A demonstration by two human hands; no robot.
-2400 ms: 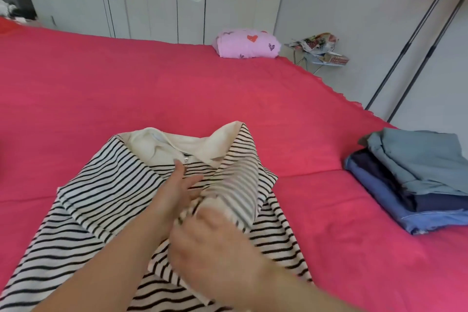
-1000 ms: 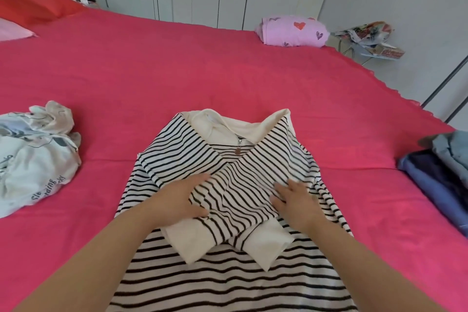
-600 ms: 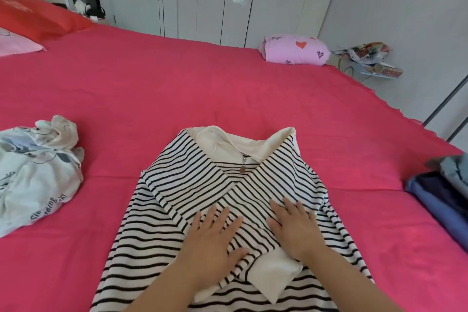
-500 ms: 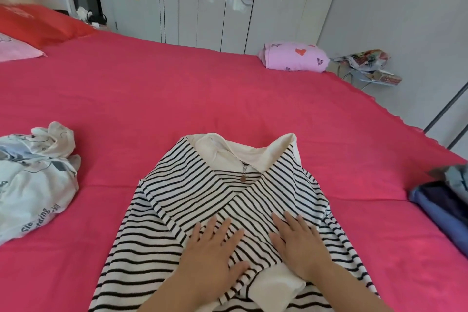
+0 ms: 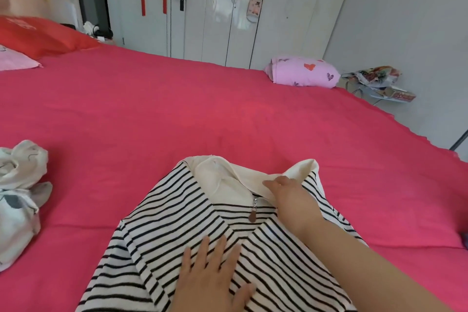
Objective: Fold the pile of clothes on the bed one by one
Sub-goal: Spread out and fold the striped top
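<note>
Both sleeves are crossed over the chest of the striped top (image 5: 177,230), which lies flat on the bed (image 5: 177,114) right in front of me. Half a second ago both hands were flat on those sleeves. Now my right hand (image 5: 291,200) has gone up to the cream collar (image 5: 228,180), above the zip pull (image 5: 252,215). Its fingers lie close together on the collar edge; I can't tell if they pinch it, as the thumb is hidden. My left hand (image 5: 212,273) stays low on the top, fingers spread, pressing the sleeves down. I'd say sleeve folding is finished and next is a collar tidy or the lengthwise fold. A crumpled white garment (image 5: 17,200) waits well left of the top.
</note>
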